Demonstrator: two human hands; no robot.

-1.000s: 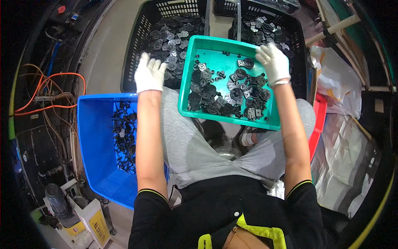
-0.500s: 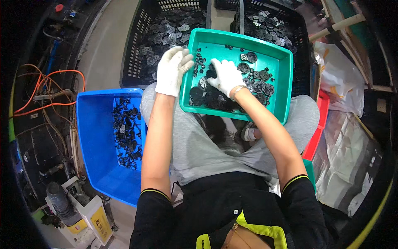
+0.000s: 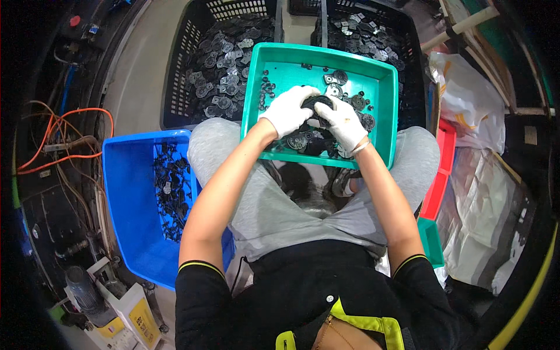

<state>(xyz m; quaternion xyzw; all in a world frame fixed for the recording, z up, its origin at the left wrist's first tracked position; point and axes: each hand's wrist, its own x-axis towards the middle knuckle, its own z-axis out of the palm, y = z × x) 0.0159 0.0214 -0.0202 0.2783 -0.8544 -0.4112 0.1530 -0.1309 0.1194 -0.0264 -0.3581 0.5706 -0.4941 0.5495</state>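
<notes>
A green tray [image 3: 326,51] rests across my lap, with round black plastic parts [image 3: 357,103] and small black pieces [image 3: 267,88] scattered in it. My left hand [image 3: 291,109], in a white glove, is above the tray with its fingers curled round one side of a round black part [image 3: 318,104]. From the other side my right hand [image 3: 343,121], gloved too, closes on the same part. The fingers and gloves hide much of what is held. More dark parts lie beneath both hands.
Two black perforated crates [image 3: 177,76] full of flat black parts stand beyond the tray. At my left is a blue bin [image 3: 131,192] with spindly black parts. Orange cable [image 3: 70,112] lies farther left. Red bins [image 3: 438,181] and plastic sheeting [image 3: 475,216] are at my right.
My left hand has left the tray's left rim and moved right, over the tray. Both hands now meet on a round black part. The whole view has shifted slightly.
</notes>
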